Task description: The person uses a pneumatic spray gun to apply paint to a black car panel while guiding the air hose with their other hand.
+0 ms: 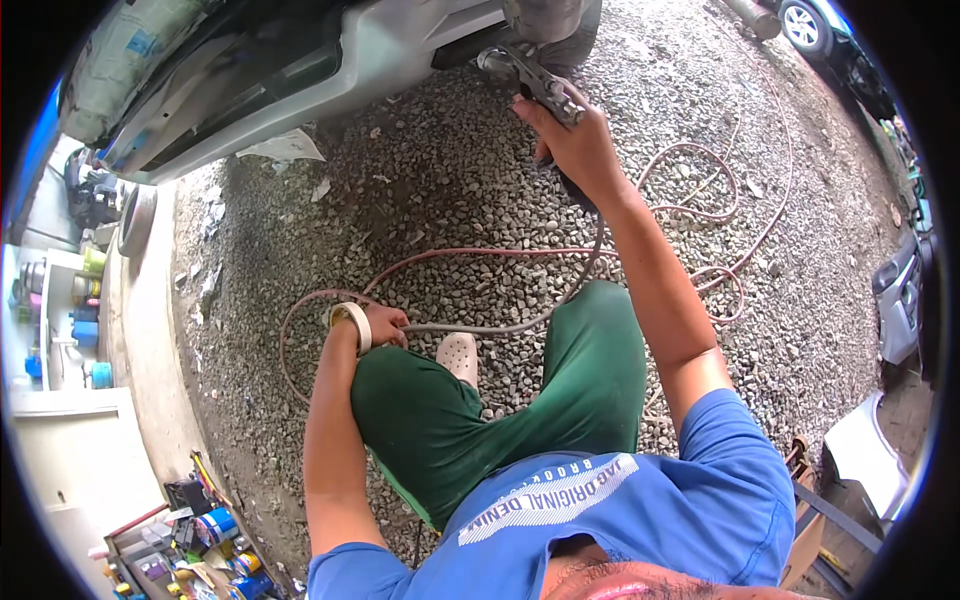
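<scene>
Air tool [540, 82]: a grey metal, gun-shaped body held up against the lower edge of the silver car [380, 50], close to the dark wheel area at the top of the view. The right hand [575, 140] is wrapped firmly around its handle, the arm stretched forward and nearly straight from the shoulder. A thin grey hose [500, 325] leaves the tool, drops past the wrist and crosses the ground toward the left hand [385, 325]. That hand rests low beside the knee, fingers curled; whether it actually grips the hose cannot be told. A roll of pale tape [350, 322] sits around its wrist like a bracelet, and the forearm hangs almost vertical.

The person crouches in green trousers, a white perforated clog [460, 355] planted on the gravel [450, 190], which is coarse, grey and loose. A pink hose [700, 210] lies over it in wide loops to the right and in an arc round to the left, leaving open stones between the loops. A concrete strip [150, 320] borders the gravel on the left, with shelves of coloured containers [80, 310] beyond it. A tray of small tools and cans [200, 550] lies at lower left. A detached pale body panel [860, 450] lies at lower right.
</scene>
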Demonstrator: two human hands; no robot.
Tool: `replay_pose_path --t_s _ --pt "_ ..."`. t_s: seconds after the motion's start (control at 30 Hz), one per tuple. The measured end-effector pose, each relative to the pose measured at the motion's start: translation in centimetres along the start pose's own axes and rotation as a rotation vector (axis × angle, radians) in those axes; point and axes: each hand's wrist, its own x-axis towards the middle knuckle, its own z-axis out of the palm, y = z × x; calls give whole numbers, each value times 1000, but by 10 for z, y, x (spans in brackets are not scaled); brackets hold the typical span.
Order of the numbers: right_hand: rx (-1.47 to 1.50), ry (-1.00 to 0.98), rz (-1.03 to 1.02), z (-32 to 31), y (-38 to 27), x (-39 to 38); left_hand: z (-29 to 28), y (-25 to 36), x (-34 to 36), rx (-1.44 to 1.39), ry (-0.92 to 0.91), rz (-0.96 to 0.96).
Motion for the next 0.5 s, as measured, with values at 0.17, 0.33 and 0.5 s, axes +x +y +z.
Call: replay_pose_path --t_s 0.17,0.33,0.5 --pt "-321 210 -297 -6 25 26 3 -4 12 -50 110 118" --pt "-412 234 -267 -18 31 34 2 13 4 -31 97 90" --pt "-268 28 -341 -10 27 26 -1 14 -6 -111 68 44"
